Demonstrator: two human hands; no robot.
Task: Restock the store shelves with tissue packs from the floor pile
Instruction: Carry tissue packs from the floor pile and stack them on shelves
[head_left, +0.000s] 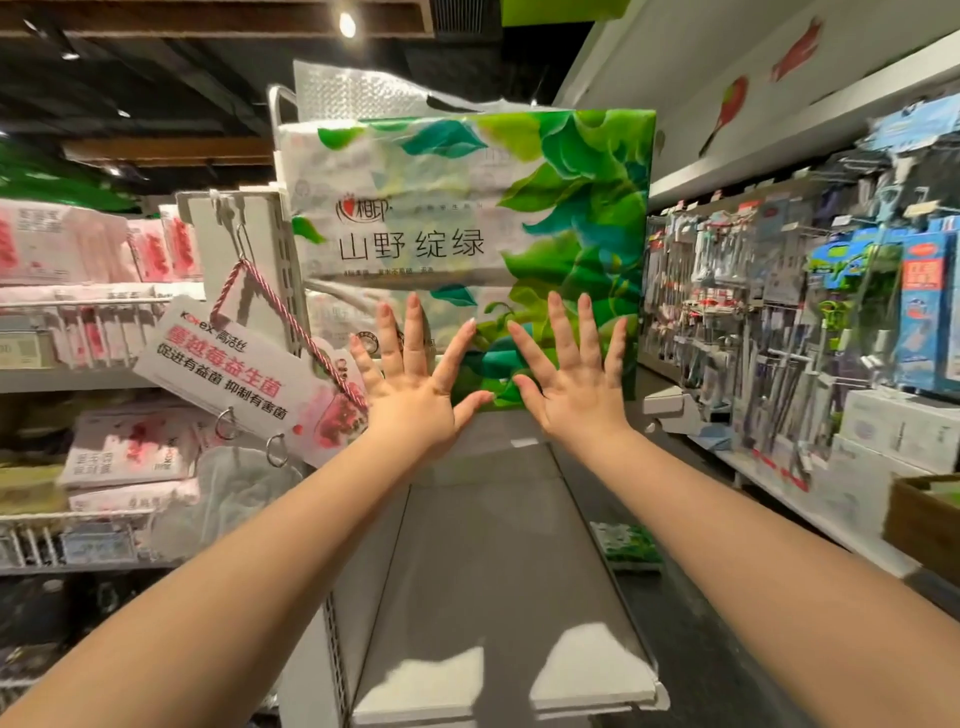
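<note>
Both hands lie flat with fingers spread, the left hand (410, 384) and right hand (574, 382) pressing the lower face of the green tissue pack (467, 249), gripping nothing. The pack stands upright on the upper shelf (667, 408). The step looks like seating it; next, a level push back. The lower shelf (493, 597) is bare.

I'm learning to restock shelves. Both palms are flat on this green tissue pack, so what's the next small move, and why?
Probably keep pushing the tissue pack straight back. Both the left hand and right hand press its lower front with spread fingers, and it stands upright on the top shelf, so an even push should seat it without tipping.
</note>
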